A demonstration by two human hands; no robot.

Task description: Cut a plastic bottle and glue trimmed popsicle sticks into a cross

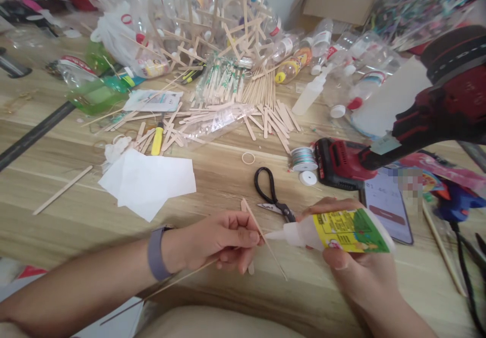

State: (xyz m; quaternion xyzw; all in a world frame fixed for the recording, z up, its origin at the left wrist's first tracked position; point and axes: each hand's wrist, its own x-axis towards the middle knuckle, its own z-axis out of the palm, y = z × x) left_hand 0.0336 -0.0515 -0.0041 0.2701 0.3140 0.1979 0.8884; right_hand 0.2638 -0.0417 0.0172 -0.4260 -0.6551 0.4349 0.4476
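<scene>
My left hand [222,239] is closed, pinching a thin wooden craft stick [275,259] that is turned almost edge-on. A long thin bamboo skewer [178,280] runs from the same fingers down to the lower left. Tilted nearly flat, a glue bottle [351,231] with a yellow and green label is gripped in my right hand [359,272]. Its white nozzle tip points left and is at the craft stick, close to my left thumb; whether glue comes out cannot be seen. Another craft stick [250,267] shows partly behind my left fingers. Black-handled scissors [268,188] lie just beyond.
White paper sheets [152,181] lie at left. Behind are loose craft sticks [279,125], a yellow-handled screwdriver [157,141] and many plastic bottles [292,46]. A red-black power tool [341,160], a thread spool [304,159] and a phone [387,206] occupy the right.
</scene>
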